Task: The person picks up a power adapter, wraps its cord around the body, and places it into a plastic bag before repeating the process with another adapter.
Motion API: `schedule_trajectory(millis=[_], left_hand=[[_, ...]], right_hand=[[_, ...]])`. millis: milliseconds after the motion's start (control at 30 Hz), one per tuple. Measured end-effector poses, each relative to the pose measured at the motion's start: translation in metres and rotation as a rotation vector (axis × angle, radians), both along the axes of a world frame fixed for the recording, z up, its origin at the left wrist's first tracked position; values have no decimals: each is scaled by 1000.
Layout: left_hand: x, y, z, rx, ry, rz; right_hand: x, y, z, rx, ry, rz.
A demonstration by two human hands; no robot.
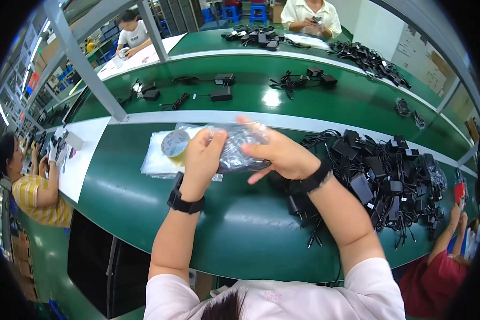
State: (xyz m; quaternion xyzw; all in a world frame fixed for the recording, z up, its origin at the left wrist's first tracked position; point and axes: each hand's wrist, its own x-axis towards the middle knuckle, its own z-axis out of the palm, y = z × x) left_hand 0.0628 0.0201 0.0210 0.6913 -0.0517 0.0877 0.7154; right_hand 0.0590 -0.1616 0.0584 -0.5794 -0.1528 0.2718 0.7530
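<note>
Between my hands, above the green bench, is a clear plastic bag [239, 148] with something black inside, which looks like a power adapter with its cable. My left hand [202, 152] grips the bag's left side, thumb on top. My right hand [288, 154] has its thumb across the bag's front and a finger behind its upper edge; its lower fingers are spread. Just left of my left hand, a roll of tape [175, 144] rests on a stack of flat clear bags [153, 157]. Right of my right hand lies a large heap of black power adapters [361, 186] with cables.
A pale ledge [197, 117] and a grey metal post [85, 58] border the bench. Beyond it, several adapters [222, 94] lie on a green surface. People work at the left [40, 197], far side [312, 18] and right [434, 282].
</note>
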Motion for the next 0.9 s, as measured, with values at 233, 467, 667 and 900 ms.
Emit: schedule_trajectory(millis=[233, 467, 667, 900], left_hand=[[-3, 30, -6, -64, 142, 73], [-24, 53, -30, 252, -147, 284], [-21, 58, -31, 495, -461, 363], [-31, 56, -25, 673, -592, 297]], right_hand=[[73, -42, 8, -270, 35, 68], [218, -237, -75, -1598, -854, -745], [250, -230, -101, -2019, -271, -498], [282, 20, -93, -1028, -1243, -29]])
